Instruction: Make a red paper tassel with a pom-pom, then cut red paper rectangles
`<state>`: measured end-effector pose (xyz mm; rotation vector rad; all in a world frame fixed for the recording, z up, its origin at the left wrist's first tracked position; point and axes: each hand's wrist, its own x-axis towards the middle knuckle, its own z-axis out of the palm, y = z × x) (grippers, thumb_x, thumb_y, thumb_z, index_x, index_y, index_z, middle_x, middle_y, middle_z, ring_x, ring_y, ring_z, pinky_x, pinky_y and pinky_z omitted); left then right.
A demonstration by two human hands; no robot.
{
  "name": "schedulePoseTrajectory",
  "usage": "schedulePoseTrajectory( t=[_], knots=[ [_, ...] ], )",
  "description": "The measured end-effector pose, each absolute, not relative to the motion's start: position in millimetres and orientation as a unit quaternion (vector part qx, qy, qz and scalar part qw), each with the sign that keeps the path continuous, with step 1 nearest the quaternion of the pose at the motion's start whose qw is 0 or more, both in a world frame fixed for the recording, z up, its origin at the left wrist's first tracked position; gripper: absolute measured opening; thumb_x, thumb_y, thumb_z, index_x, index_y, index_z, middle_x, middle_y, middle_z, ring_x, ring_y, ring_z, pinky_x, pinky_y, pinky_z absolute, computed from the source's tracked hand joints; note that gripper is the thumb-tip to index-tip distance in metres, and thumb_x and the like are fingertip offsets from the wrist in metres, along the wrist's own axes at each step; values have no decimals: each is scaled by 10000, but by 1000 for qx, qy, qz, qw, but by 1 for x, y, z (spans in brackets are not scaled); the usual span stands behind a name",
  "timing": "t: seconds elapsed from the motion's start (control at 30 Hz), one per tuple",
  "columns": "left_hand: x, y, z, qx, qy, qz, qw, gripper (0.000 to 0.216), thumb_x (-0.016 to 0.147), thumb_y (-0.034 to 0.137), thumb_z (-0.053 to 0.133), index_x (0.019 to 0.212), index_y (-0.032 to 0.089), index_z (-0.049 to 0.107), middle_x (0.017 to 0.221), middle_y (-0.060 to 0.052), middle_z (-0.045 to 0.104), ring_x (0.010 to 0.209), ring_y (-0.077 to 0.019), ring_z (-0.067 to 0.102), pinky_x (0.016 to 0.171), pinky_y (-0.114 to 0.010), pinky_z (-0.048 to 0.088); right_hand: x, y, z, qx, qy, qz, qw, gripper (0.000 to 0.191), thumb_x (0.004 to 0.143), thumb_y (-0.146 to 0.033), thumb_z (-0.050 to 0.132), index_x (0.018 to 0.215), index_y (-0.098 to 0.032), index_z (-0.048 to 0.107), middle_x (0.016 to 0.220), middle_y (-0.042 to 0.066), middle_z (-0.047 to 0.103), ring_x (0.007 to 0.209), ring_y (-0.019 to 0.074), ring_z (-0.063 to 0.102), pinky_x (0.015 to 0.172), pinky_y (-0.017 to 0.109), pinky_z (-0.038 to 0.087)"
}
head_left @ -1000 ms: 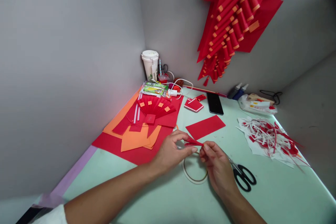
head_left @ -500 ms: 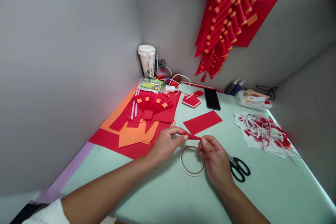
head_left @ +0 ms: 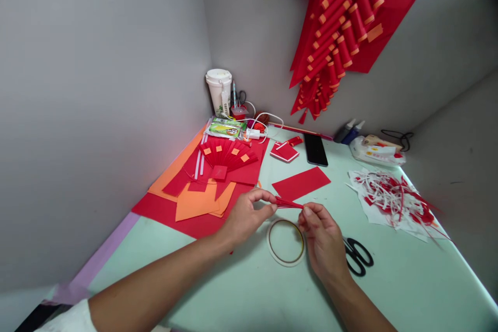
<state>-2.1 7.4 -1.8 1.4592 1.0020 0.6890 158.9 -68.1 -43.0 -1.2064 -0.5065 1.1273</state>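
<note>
Between my hands is a thin bundle of red paper strips (head_left: 288, 203), held just above the table. My left hand (head_left: 252, 212) pinches its left end between thumb and fingers. Its right end sits between the thumb and forefinger of my right hand (head_left: 321, 236). Below the bundle, a roll of double-sided tape (head_left: 270, 249) lies flat, with my right fingers close to its right rim. Black-handled scissors (head_left: 360, 257) rest just right of my right hand, their blades hidden behind it. Past my hands lies a red paper rectangle (head_left: 301, 183).
A red pleated paper fan (head_left: 229, 155) lies on red and orange sheets at left. At right is a pile of paper shreds (head_left: 392, 199). A phone (head_left: 315, 149), a white cup (head_left: 219, 93) and glue bottles (head_left: 350, 132) stand or lie along the back. Red paper firecrackers (head_left: 342, 31) hang above.
My left fingers have shifted left along the bundle, so more of the strips shows between my hands. A small red tip now shows below my left forearm. The view has shifted slightly.
</note>
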Motion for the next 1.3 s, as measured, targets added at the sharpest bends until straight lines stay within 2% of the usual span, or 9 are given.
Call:
schedulePoseTrajectory(
  t=[0.3, 0.5, 0.77, 0.97, 1.1, 1.3],
  knots=[
    [-4, 7, -3, 635, 408, 305, 581, 153, 798, 312, 615, 869, 180, 646, 982, -56, 657, 960, -215, 591, 869, -323, 433, 160, -68, -45, -557, -232, 475, 640, 211, 798, -423, 697, 847, -241, 601, 637, -50, 540, 577, 117, 457, 546, 222, 389],
    [-2, 6, -2, 640, 428, 313, 556, 134, 789, 306, 617, 790, 174, 641, 922, -56, 664, 933, -212, 604, 889, -323, 429, 159, -69, -45, -570, -240, 452, 643, 259, 730, -438, 738, 826, -224, 628, 598, -34, 572, 520, 141, 491, 496, 253, 397],
    [-1, 3, -6, 632, 443, 323, 548, 50, 756, 215, 621, 738, 175, 644, 878, -44, 671, 898, -199, 609, 856, -305, 439, 164, -74, -56, -564, -258, 447, 645, 238, 724, -398, 743, 867, -231, 653, 614, -17, 598, 522, 157, 507, 486, 272, 410],
    [-10, 4, 4, 646, 413, 363, 529, 212, 811, 360, 630, 935, 193, 672, 1026, -60, 663, 1011, -213, 593, 925, -314, 425, 160, -74, -52, -614, -306, 428, 588, 212, 753, -406, 715, 843, -225, 652, 647, -15, 589, 577, 153, 506, 538, 259, 423],
    [-9, 4, 9, 671, 385, 330, 541, 211, 807, 314, 637, 973, 192, 677, 1047, -70, 673, 1035, -223, 593, 919, -314, 425, 152, -75, -38, -609, -391, 435, 536, 176, 790, -386, 683, 820, -215, 651, 681, -6, 577, 615, 156, 507, 569, 258, 431],
    [-2, 3, 3, 698, 366, 233, 570, 206, 796, 326, 622, 931, 189, 698, 990, -60, 702, 939, -215, 631, 782, -284, 474, 151, -76, -34, -584, -412, 434, 549, 120, 798, -339, 678, 835, -225, 664, 763, 10, 619, 694, 177, 560, 652, 277, 462]
  ],
)
